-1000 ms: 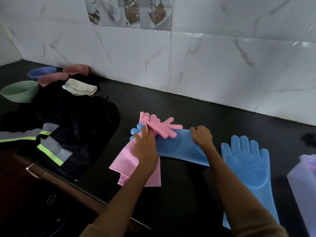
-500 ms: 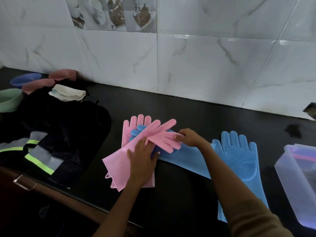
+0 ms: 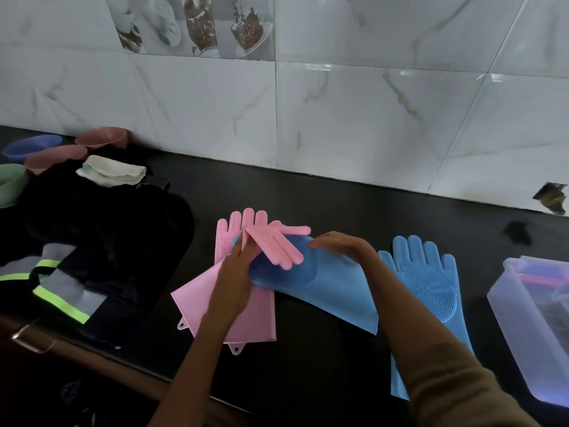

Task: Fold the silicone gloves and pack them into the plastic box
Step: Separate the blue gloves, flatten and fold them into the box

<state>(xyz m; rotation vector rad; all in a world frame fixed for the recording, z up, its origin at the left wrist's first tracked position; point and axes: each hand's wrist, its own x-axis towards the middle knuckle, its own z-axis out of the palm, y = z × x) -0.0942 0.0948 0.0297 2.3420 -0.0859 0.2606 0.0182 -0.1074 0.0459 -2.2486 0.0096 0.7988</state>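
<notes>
Since the earlier frame the right hand [image 3: 340,246] has slid left, fingers pressed flat on the blue glove [image 3: 326,282], while the left hand [image 3: 235,278] pinches the pink glove [image 3: 274,241] mid-counter; the soft, limp silicone appears best gripped at the cuffs.

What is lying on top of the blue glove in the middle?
On the middle blue glove lie the fingers of one pink glove, and the right hand rests on it. Its own fingertips are covered by the pink glove and the left hand.
</notes>
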